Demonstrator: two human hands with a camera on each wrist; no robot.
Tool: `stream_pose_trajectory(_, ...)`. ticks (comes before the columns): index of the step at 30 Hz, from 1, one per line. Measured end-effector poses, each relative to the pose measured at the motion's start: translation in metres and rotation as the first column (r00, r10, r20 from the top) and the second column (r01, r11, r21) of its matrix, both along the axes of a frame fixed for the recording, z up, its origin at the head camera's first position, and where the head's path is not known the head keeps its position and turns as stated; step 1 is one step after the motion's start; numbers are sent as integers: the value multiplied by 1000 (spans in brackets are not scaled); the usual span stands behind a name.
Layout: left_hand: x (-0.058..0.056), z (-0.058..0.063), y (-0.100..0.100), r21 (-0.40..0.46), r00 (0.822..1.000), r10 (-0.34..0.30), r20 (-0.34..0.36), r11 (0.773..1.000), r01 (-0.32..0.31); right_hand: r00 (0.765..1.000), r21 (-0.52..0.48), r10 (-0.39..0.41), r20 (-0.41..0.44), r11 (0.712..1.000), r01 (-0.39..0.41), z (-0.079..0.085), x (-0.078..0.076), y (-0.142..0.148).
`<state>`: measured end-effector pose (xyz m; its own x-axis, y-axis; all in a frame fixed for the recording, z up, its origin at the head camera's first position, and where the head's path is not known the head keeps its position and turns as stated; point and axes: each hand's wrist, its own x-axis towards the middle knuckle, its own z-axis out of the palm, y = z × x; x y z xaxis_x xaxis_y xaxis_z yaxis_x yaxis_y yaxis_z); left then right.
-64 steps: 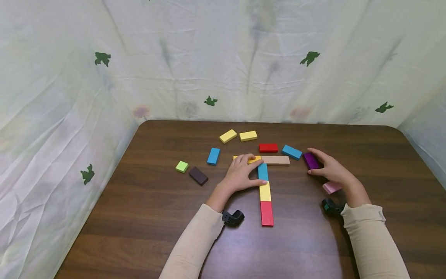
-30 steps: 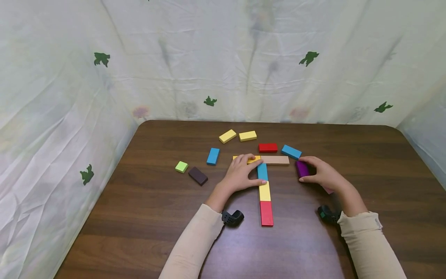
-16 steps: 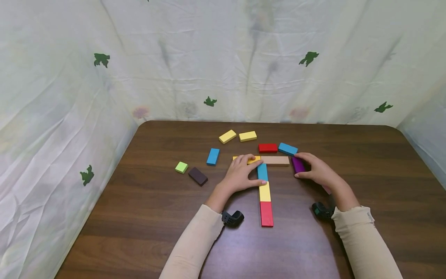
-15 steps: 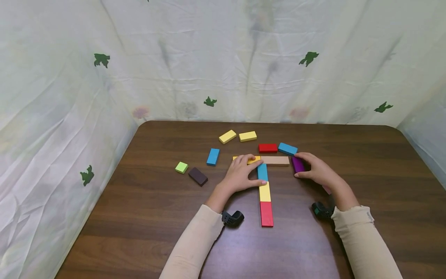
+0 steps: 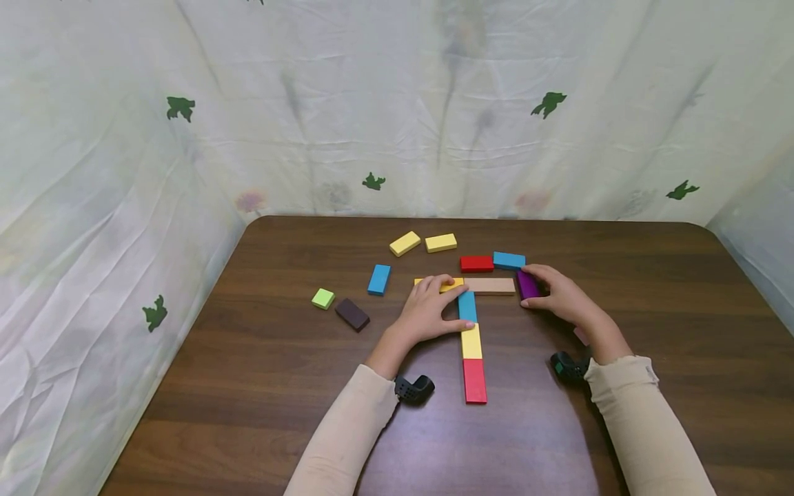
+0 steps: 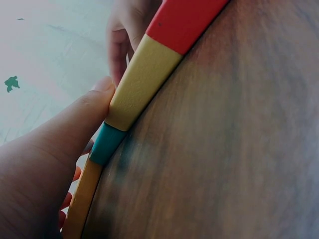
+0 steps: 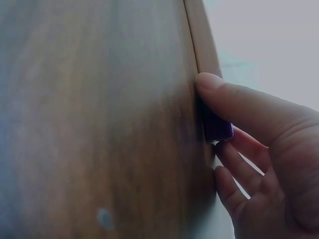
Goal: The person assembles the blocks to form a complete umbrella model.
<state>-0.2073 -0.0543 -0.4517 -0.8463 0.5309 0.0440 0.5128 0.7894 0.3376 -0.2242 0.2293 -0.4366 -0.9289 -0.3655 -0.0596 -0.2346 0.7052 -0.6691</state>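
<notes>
In the head view my right hand (image 5: 567, 300) pinches a purple block (image 5: 527, 285) between thumb and fingers, close to the right end of a beige block (image 5: 490, 286). My left hand (image 5: 424, 311) rests on an orange block (image 5: 459, 282), its fingers covering much of it. The left thumb touches the yellow block (image 5: 471, 342) near where it meets a blue block (image 5: 467, 306). A red block (image 5: 474, 381) ends this column, which runs down from the orange and beige row. The left wrist view shows the thumb (image 6: 94, 102) along the yellow block's edge.
Behind the row, a red block (image 5: 476, 264) and a blue block (image 5: 509, 260) lie end to end. Two pale yellow blocks (image 5: 405, 243) lie farther back. Leftward are a blue block (image 5: 379, 280), a green one (image 5: 323, 298) and a dark brown one (image 5: 352, 315). A pink block (image 5: 582, 336) shows beside the right wrist.
My right hand has slid the purple block leftward to the beige block's end. The blue block behind has shifted left and straightened against the red one. My left hand has stayed put.
</notes>
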Motion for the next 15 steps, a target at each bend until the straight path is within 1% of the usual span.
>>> stream_pose_trajectory(7,0,0,0,-5,1000,3,4,1000,-3,1000,-19,1,-15,1000,-1,-2,-5,-2)
stream_pose_trajectory(12,1,0,0,-3,1000,4,5,1000,-4,999,-27,-5,-49,1000,4,-4,-7,-4)
stream_pose_trajectory(15,1,1,1,-4,1000,6,7,1000,-6,997,-54,-15,-71,998,11,-7,-7,-5)
